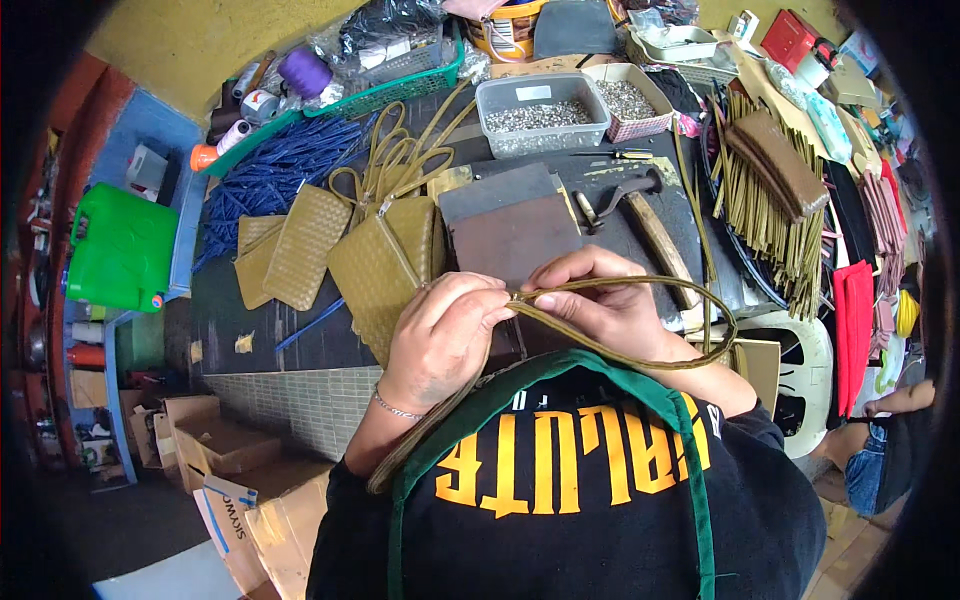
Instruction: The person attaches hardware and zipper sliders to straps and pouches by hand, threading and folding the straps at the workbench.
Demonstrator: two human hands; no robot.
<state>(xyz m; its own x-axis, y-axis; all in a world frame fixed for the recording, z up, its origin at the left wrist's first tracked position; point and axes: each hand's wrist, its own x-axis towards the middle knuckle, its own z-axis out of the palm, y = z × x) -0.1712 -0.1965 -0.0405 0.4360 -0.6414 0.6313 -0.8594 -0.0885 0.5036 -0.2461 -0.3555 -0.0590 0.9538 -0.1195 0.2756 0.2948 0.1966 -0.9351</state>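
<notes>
Over the near edge of the work table, my left hand (440, 335) and my right hand (605, 305) pinch an olive-brown leather strap (727, 325) between them. A small metal fitting (516, 297) shows on it by my left fingertips. The strap loops out past my right wrist, and its other end trails along my left forearm. Just beyond my left hand lie woven olive pouches (375, 265), some with strap loops (400, 165) behind them. A grey and brown flat slab (512, 215) lies in front of both hands.
A hammer (655, 235) lies right of the slab. Behind it stand a clear bin of metal fittings (540, 120) and a checked basket (630, 100). Blue strips (275, 175) heap at left; olive strips (765, 185) pile at right. Another person's arm (900, 400) shows at far right.
</notes>
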